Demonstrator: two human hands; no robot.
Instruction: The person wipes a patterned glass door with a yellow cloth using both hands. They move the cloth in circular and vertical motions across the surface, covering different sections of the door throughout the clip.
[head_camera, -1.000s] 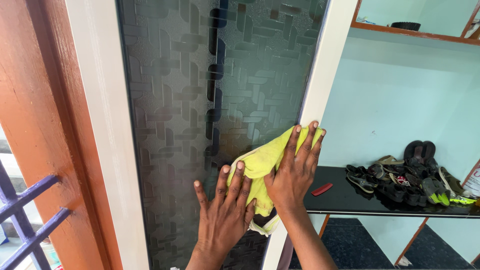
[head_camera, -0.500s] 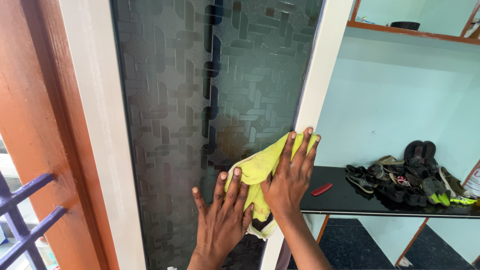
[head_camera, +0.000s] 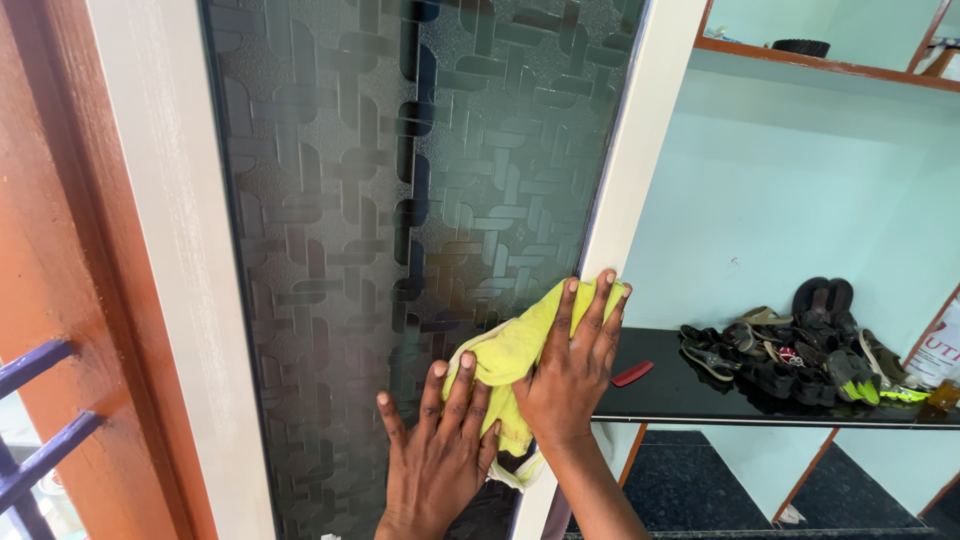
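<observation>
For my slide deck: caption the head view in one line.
Both hands, left hand and right hand, press a yellow cloth flat against a patterned dark glass panel beside its white frame.

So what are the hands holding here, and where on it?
Both hands press a yellow cloth flat against the patterned glass: right hand on its upper part, left hand on its lower left edge. Neither grips it.
</observation>
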